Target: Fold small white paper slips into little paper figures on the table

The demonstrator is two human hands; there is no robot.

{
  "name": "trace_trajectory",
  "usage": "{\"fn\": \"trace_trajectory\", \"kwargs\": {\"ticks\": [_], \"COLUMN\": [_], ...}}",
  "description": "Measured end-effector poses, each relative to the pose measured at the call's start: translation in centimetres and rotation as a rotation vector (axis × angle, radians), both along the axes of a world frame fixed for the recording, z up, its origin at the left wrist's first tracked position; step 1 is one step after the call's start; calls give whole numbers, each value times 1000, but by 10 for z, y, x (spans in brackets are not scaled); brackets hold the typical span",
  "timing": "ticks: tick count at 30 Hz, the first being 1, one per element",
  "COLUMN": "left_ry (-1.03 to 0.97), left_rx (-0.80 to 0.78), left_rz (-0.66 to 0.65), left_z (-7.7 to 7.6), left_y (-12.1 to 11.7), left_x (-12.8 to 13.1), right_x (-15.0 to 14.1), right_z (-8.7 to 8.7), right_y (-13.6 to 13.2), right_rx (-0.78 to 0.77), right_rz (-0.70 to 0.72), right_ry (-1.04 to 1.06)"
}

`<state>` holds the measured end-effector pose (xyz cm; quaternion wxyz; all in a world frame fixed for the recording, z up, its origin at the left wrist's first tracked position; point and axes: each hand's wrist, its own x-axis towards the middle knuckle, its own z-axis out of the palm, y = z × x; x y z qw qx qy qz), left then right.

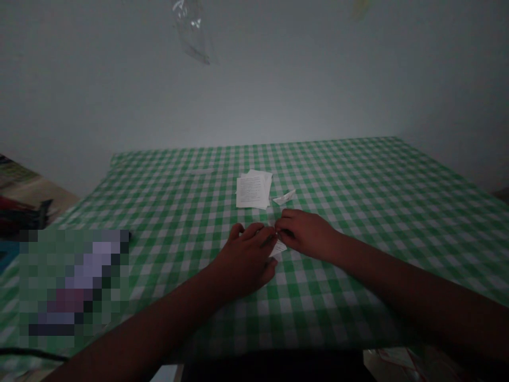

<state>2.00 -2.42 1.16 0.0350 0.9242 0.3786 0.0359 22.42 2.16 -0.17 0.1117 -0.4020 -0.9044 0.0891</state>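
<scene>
A small piece of printed paper [280,247] lies on the checked cloth, mostly covered by my hands. My left hand [248,260] is over its left side, fingers bent and pressing it, thumb below. From the right, my right hand [306,231] pinches the paper's upper edge, the fingertips of both hands close together. Just beyond my right hand sits a small folded paper boat [284,198]. To its left is a loose stack of printed paper sheets [250,192], slightly fanned.
A green and white checked tablecloth [358,180] covers the table, which meets a pale wall [278,79]. At the left lies a blurred-out long object [87,276], with a dark cable [35,353] nearer me. A clear plastic bag [193,32] hangs on the wall.
</scene>
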Motion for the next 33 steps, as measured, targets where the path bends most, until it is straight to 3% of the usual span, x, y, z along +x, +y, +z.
{"fn": "trace_trajectory", "kwargs": {"ticks": [9,20,33], "left_ry": [-76,-90,-94], "left_rx": [-65,-86,-86], "left_rz": [1,6,21], "left_z": [0,1,2], "left_y": [2,2,0], "left_x": [-2,-2,-1], "right_x": [5,-6,-5], "right_z": [0,0,2], "right_y": [1,7,2], "right_rx": [-90,-15,5], "right_rz": [14,-86,-37], "right_ry": [77,-21,-61]}}
